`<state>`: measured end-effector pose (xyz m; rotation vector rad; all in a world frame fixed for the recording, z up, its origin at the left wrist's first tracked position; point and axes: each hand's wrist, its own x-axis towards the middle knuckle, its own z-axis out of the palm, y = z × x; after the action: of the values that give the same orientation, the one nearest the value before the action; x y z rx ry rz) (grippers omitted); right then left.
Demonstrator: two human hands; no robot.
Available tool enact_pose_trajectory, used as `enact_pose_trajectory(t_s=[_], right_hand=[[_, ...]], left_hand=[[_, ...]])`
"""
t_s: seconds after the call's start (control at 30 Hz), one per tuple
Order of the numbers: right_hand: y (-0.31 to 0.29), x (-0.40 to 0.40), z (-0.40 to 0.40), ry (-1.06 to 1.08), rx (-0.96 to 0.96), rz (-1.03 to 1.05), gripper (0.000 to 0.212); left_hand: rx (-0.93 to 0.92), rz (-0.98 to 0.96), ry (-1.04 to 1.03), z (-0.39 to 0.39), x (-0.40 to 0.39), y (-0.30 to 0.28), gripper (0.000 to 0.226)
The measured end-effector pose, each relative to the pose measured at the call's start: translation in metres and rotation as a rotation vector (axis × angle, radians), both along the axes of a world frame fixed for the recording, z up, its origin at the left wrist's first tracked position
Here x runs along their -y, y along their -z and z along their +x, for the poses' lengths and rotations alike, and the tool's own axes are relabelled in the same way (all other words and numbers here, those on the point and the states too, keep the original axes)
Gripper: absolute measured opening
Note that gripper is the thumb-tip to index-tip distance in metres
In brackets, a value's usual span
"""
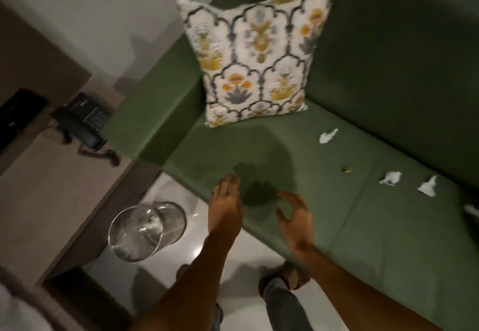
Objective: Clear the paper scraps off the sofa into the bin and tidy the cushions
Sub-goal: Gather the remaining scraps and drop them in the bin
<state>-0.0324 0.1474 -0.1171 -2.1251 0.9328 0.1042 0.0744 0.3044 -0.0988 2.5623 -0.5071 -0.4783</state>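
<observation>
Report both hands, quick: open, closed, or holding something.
Left hand: open, fingers extended, holding nothing.
Right hand: open, fingers loosely curled, holding nothing.

Deep green sofa fills the view, darker green up the backrest. Propped on it, a cushion, white ground with a dark grey scalloped arch lattice, orange and mustard-yellow flowers and grey-green leaves inside each arch. White paper scraps dot the green seat, and a tiny olive-brown speck sits among them. Down on the glossy pale grey floor, a clear, see-through bin. Black telephone on a beige bench. Wall off-white.
</observation>
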Motion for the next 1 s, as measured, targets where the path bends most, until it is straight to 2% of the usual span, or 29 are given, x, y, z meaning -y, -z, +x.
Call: enact_pose_trajectory(t_s=[0.2, 0.3, 0.37, 0.53, 0.73, 0.8, 0.87, 0.93, 1.0], right_hand=[[0.020, 0.118, -0.053, 0.165, 0.003, -0.074, 0.039], [0.027, 0.157, -0.066, 0.177, -0.015, -0.106, 0.042], [0.033, 0.181, -0.070, 0.146, -0.040, -0.133, 0.048], [0.053, 0.214, -0.032, -0.083, -0.061, -0.276, 0.066], [0.081, 0.220, -0.033, -0.140, -0.087, -0.257, 0.065], [0.083, 0.226, -0.045, -0.095, -0.078, -0.178, 0.050], [0.080, 0.237, -0.061, -0.007, -0.080, -0.047, 0.032], [0.073, 0.249, -0.081, 0.149, -0.053, 0.050, 0.027], [0.063, 0.265, -0.102, 0.393, 0.035, 0.087, 0.027]], left_hand=[[0.001, 0.003, 0.195, -0.010, 0.130, 0.020, 0.044], [0.008, 0.030, 0.293, -0.016, 0.175, 0.034, 0.045], [0.024, 0.034, 0.368, -0.017, 0.208, 0.044, 0.051], [0.128, 0.071, 0.515, 0.012, 0.285, 0.066, 0.068], [0.127, 0.200, 0.599, 0.029, 0.309, 0.097, 0.087], [0.136, 0.162, 0.596, 0.023, 0.304, 0.101, 0.080], [0.121, 0.098, 0.597, 0.019, 0.300, 0.103, 0.059], [0.050, 0.049, 0.601, 0.012, 0.303, 0.101, 0.033], [-0.023, -0.046, 0.599, -0.004, 0.314, 0.093, 0.019]])
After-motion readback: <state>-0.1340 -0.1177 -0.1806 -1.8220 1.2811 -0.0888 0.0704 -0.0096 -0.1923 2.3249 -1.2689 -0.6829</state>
